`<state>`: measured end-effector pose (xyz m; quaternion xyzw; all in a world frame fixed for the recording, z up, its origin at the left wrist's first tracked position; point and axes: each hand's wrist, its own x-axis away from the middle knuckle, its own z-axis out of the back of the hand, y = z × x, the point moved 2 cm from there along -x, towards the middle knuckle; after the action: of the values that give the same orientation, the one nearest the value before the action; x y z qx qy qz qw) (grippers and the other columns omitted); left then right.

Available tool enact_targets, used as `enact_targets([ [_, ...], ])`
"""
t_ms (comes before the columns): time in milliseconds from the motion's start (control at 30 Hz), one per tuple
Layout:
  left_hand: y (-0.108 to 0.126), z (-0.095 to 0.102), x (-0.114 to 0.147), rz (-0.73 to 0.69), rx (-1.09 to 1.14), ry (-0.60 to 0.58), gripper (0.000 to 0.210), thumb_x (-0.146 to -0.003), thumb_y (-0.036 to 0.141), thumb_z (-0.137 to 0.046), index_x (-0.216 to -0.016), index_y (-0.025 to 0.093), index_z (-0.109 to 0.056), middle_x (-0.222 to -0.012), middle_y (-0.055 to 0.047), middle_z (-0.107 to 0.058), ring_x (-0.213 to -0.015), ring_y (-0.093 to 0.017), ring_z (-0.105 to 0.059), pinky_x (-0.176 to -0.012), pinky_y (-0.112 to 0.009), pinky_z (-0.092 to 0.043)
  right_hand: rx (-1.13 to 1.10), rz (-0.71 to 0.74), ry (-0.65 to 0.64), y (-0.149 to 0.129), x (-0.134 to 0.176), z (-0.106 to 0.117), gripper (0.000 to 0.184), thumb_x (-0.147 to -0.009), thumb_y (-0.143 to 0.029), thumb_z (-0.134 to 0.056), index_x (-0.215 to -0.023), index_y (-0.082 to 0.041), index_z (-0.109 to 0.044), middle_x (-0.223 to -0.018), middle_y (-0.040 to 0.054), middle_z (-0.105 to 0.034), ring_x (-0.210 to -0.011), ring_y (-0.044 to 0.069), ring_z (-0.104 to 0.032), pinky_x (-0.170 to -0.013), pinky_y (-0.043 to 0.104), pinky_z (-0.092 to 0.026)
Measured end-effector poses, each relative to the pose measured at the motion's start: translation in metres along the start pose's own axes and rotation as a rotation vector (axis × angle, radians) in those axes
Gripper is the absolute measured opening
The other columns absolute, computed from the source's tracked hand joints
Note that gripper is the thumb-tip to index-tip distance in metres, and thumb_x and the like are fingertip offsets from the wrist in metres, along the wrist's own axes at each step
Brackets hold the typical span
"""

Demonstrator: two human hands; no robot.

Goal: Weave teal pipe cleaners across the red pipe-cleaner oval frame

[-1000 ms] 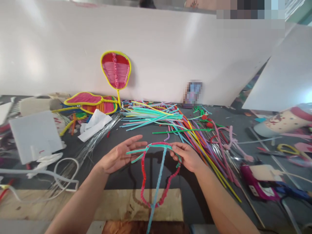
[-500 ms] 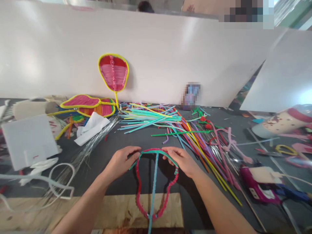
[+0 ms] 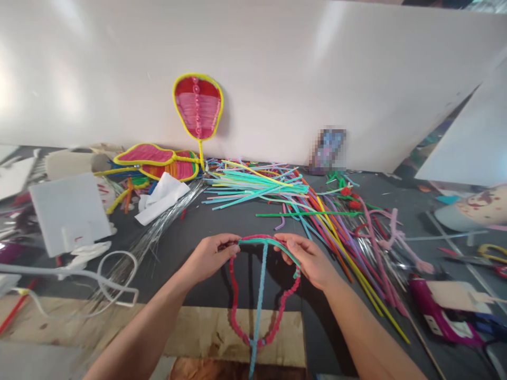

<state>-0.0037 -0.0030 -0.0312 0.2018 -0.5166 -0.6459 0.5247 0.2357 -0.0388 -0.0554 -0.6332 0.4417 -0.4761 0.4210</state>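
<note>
Both hands hold up a rounded pipe-cleaner frame [image 3: 235,295], red around its outline, with a light-blue pipe cleaner [image 3: 259,295] running down its middle and past the bottom. A teal pipe cleaner [image 3: 253,241] lies along the frame's top edge. My left hand [image 3: 212,258] pinches the top left of the frame and the teal strip between thumb and fingers. At the upper right, my right hand [image 3: 307,258] pinches the same strip against the frame. The fingertips behind the frame are partly hidden.
Behind the hands lies a pile of teal pipe cleaners [image 3: 257,184], with more colours fanning right. A finished yellow-edged pink shape [image 3: 198,108] stands against the white board [image 3: 269,79]. A phone [image 3: 328,150] leans there. Right are a magenta glue gun [image 3: 439,311] and scissors [image 3: 471,258].
The view has shifted, so most things sit further right and slightly higher. My left hand has closed in around the teal end, which stuck out below the thumb before. The right grip stays.
</note>
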Motion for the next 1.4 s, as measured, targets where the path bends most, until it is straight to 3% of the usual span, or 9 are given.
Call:
enact_targets([
  [667, 0.004, -0.002, -0.002, 0.055, 0.146, -0.033, 0.044, -0.070, 0.047, -0.064, -0.099, 0.014, -0.065, -0.083, -0.005, -0.070, -0.077, -0.018, -0.063, -0.069, -0.026, -0.048, 0.030, 0.001, -0.021, -0.004, -0.001, -0.003, 0.037, -0.081, -0.047, -0.058, -0.104, -0.020, -0.065, -0.084, 0.0057, -0.067, -0.063, 0.012, -0.052, -0.058, 0.026, -0.041],
  [933, -0.003, 0.009, -0.003, 0.052, 0.155, -0.033, 0.044, -0.079, 0.047, -0.056, -0.107, 0.014, -0.065, -0.087, -0.006, -0.070, -0.076, -0.017, -0.062, -0.070, -0.026, -0.046, -0.041, 0.010, 0.049, -0.006, -0.001, -0.001, 0.037, -0.079, -0.048, -0.059, -0.101, -0.019, -0.065, -0.079, 0.0047, -0.067, -0.057, 0.012, -0.051, -0.057, 0.027, -0.041],
  [1133, -0.007, 0.005, -0.003, 0.079, 0.250, -0.108, 0.045, -0.079, 0.045, -0.056, -0.111, 0.013, -0.062, -0.090, -0.010, -0.071, -0.077, -0.017, -0.064, -0.071, -0.028, -0.048, -0.047, 0.024, 0.041, -0.001, -0.001, 0.001, 0.033, -0.081, -0.046, -0.058, -0.100, -0.020, -0.066, -0.081, 0.0048, -0.067, -0.059, 0.011, -0.051, -0.057, 0.027, -0.040],
  [1400, -0.007, 0.005, -0.003, 0.110, 0.324, -0.095, 0.033, -0.073, 0.036, -0.065, -0.097, 0.013, -0.063, -0.082, -0.007, -0.071, -0.071, -0.015, -0.065, -0.068, -0.025, -0.048, -0.158, -0.009, -0.011, -0.001, -0.001, 0.002, 0.035, -0.083, -0.046, -0.056, -0.103, -0.019, -0.065, -0.083, 0.0060, -0.068, -0.060, 0.012, -0.054, -0.056, 0.027, -0.041],
])
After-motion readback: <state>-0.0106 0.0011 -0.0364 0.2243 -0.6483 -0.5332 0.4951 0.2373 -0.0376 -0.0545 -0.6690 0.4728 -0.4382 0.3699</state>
